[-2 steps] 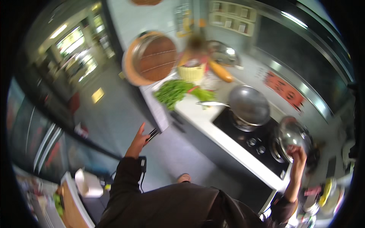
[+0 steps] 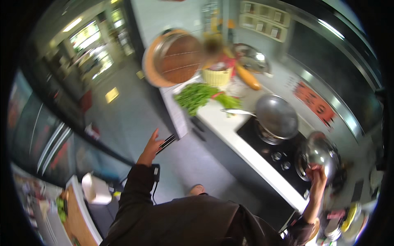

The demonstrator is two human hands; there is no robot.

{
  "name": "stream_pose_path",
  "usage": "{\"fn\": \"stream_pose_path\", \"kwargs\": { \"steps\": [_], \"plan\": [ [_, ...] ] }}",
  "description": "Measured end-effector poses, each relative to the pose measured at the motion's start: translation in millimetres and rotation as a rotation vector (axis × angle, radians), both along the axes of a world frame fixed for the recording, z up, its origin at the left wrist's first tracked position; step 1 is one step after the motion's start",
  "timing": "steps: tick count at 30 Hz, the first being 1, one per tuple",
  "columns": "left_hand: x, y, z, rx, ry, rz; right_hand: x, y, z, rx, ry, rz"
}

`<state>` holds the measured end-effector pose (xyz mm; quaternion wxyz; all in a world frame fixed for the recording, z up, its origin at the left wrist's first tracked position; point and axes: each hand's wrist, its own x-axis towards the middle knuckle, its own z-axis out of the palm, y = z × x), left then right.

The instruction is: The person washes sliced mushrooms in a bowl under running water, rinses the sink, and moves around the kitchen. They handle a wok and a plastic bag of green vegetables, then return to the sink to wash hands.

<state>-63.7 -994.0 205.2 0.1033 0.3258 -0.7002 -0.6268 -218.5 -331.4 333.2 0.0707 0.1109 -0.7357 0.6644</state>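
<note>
My right hand (image 2: 317, 174) grips the knob of a shiny metal lid (image 2: 318, 153) over the near burner of the black stove (image 2: 279, 158), at the right. Behind it a grey wok (image 2: 276, 115) sits on the far burner, its handle pointing left. My left hand (image 2: 151, 146) is raised over the grey floor, fingers spread, holding nothing; a dark strip (image 2: 166, 143) shows just beyond its fingertips. Leafy greens (image 2: 197, 96) lie on the white counter (image 2: 223, 119).
A round wooden board (image 2: 178, 57) in a metal basin, a yellow basket (image 2: 216, 76), an orange vegetable (image 2: 248, 77) and a steel bowl (image 2: 251, 57) crowd the counter's far end. A white bin (image 2: 96, 188) stands on the floor at lower left beside a wooden board (image 2: 76, 217).
</note>
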Motion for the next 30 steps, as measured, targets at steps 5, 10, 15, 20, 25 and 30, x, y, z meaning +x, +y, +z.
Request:
{"fn": "stream_pose_path", "kwargs": {
  "steps": [5,10,15,20,25,30],
  "plan": [
    [66.2,-127.7,-17.0,-0.185,0.076,0.268,25.5,-112.2,-58.4,0.1,-0.249,0.283],
    [120.1,-284.7,-6.0,-0.079,0.357,0.768,25.1,-232.7,-105.6,0.125,-0.462,0.419],
    [158.6,-466.7,5.2,-0.281,0.431,1.075,13.3,-404.6,-146.3,0.143,-0.495,0.408],
    [188.4,-553.1,2.2,-0.562,0.104,1.487,18.5,-574.0,-133.7,0.111,-0.506,0.589],
    [168.1,-527.9,-3.4,-0.649,0.096,1.537,17.1,-650.6,-112.8,0.184,-0.458,0.617],
    [167.6,-511.6,27.1,-0.291,0.501,1.48,15.0,-679.2,-122.0,0.224,-0.508,0.597]
  ]
}}
